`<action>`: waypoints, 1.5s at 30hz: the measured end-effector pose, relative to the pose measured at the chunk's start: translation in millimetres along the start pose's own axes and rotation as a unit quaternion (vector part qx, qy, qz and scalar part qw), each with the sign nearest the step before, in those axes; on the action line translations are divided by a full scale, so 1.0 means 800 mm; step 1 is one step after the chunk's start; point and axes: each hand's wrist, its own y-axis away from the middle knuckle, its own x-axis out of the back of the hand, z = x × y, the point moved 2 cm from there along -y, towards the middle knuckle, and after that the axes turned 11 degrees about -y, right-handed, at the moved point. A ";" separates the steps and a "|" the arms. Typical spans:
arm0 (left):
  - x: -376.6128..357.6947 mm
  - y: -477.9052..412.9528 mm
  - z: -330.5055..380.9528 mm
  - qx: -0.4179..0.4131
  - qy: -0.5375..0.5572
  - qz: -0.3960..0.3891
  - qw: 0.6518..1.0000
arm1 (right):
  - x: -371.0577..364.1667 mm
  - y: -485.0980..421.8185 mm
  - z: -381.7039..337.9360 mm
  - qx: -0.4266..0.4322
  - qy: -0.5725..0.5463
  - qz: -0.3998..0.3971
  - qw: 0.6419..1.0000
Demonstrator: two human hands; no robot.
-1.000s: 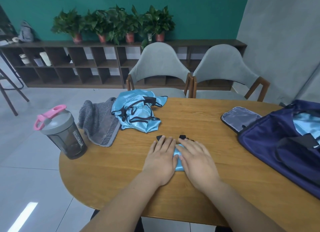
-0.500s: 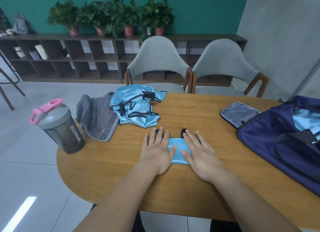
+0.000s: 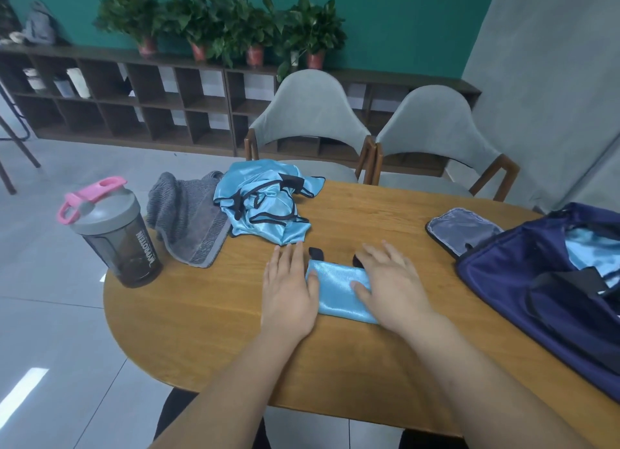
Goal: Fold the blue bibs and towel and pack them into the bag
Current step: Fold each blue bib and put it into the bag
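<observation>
A folded light-blue satin bib (image 3: 340, 289) lies flat on the oval wooden table (image 3: 201, 317), close to the person's edge. The left hand (image 3: 290, 291) lies flat with straight fingers at the bib's left end, its thumb resting on the fabric and its fingers on the wood. The right hand (image 3: 391, 280) lies just as flat over the bib's right end, fingers spread and thumb pressing on the satin. Two black strap ends (image 3: 317, 252) stick out from the bib's far edge, between the hands.

Beyond the left hand sits a crumpled heap of light-blue bibs with black trim (image 3: 265, 203), touching a rumpled grey towel (image 3: 188, 220) that hangs over the table's far left edge. Just left of the towel stands a dark shaker bottle with a grey lid and pink cap (image 3: 114, 233).

An open navy fabric bag (image 3: 523, 280) rests on the table's right side, well apart from the hands, with light-blue satin (image 3: 590, 254) showing inside.
</observation>
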 end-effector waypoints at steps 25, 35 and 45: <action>0.006 0.013 0.017 -0.042 -0.046 -0.031 0.998 | -0.052 0.041 0.038 -0.173 -0.135 0.204 0.954; 0.019 0.001 0.094 0.153 0.225 -0.170 0.947 | -0.046 0.047 0.040 -0.172 -0.195 0.221 0.940; 0.042 -0.013 0.190 0.120 0.431 -0.177 0.877 | 0.012 0.058 0.075 -0.247 -0.607 0.212 0.725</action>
